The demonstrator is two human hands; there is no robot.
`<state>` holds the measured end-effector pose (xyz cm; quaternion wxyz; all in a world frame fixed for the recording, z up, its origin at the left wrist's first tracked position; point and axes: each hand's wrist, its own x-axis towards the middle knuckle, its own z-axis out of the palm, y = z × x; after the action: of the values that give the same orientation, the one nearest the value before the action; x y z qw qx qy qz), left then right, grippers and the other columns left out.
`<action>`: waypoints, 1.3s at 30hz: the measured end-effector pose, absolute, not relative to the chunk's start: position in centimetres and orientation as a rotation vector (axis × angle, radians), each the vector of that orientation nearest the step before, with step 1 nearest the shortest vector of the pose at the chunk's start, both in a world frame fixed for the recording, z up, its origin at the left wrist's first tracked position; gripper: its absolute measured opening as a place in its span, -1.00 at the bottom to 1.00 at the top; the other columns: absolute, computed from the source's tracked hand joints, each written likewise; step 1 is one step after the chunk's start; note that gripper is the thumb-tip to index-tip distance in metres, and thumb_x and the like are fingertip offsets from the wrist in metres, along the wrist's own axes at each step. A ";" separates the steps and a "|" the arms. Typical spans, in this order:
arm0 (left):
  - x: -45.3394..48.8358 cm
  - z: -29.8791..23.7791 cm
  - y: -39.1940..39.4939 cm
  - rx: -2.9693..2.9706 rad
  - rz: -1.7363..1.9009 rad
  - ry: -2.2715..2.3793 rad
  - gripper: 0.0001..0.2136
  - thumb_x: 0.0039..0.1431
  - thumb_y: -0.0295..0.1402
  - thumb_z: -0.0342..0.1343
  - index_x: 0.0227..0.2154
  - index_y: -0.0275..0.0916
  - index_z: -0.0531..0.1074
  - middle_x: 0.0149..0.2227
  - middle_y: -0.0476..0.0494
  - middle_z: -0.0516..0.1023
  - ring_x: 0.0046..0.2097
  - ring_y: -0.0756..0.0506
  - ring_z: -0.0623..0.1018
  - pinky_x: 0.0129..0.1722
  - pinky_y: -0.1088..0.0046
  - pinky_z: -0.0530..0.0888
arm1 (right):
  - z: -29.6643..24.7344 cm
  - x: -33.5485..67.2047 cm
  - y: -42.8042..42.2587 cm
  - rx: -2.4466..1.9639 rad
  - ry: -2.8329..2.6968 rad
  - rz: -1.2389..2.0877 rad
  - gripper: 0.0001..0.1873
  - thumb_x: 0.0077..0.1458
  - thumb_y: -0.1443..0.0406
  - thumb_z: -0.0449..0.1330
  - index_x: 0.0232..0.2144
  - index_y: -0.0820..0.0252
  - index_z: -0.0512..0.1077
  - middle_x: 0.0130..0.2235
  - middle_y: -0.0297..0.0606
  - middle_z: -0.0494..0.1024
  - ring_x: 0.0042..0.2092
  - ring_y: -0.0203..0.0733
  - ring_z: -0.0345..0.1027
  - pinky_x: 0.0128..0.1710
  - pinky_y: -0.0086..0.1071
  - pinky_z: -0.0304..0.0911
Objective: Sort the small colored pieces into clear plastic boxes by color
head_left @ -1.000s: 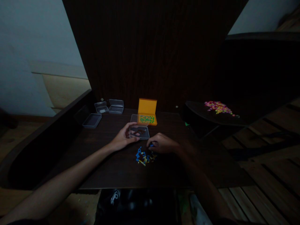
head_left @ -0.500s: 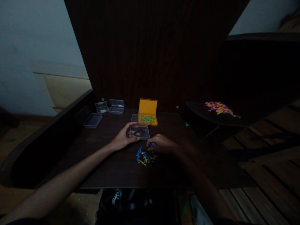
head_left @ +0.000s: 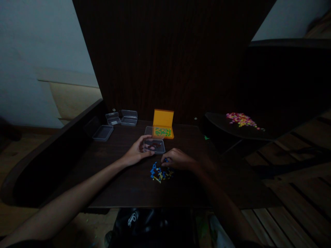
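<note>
My left hand (head_left: 137,151) grips the left side of a clear plastic box (head_left: 160,150), its thumb along the near edge. The box's lid is raised on the far side, and a few reddish-brown pieces (head_left: 155,145) show in it. Just right of the box, my right hand (head_left: 177,159) is closed with its fingers curled down, and small blue pieces (head_left: 167,160) show at the fingertips. Below them on the dark table spreads a loose pile of small blue and yellow plastic pieces (head_left: 159,174), partly shaded by that hand.
Behind the clear box stands an open orange case (head_left: 163,119) with green pieces inside. Several open clear boxes, one a flat box (head_left: 102,133), sit at the back left. Pink and yellow bits (head_left: 243,119) lie on a dark ledge at right. A dark raised side (head_left: 51,151) borders the left.
Almost nothing differs. Both hands stay in place, with the box in the left and the right over the pile; the view has shifted very slightly.
</note>
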<state>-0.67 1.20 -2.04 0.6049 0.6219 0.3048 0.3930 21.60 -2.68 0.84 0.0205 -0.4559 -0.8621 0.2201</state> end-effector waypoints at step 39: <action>-0.3 -2.2 0.6 1.434 0.851 0.661 -0.38 -0.10 -0.43 0.31 0.05 -0.17 0.19 0.00 -0.19 0.39 -0.13 -0.06 0.53 -0.09 0.29 0.49 | 1.4 22.5 -3.0 -1.145 -2.248 0.958 -0.73 0.10 0.14 0.14 -0.36 0.27 0.42 -0.61 -0.52 0.17 -0.56 -0.42 0.02 -0.53 -0.53 -0.02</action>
<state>-0.31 0.58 -2.15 0.6239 0.6248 0.2878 0.3708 22.52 -3.02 1.35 0.2196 -0.4138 -0.8127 0.3465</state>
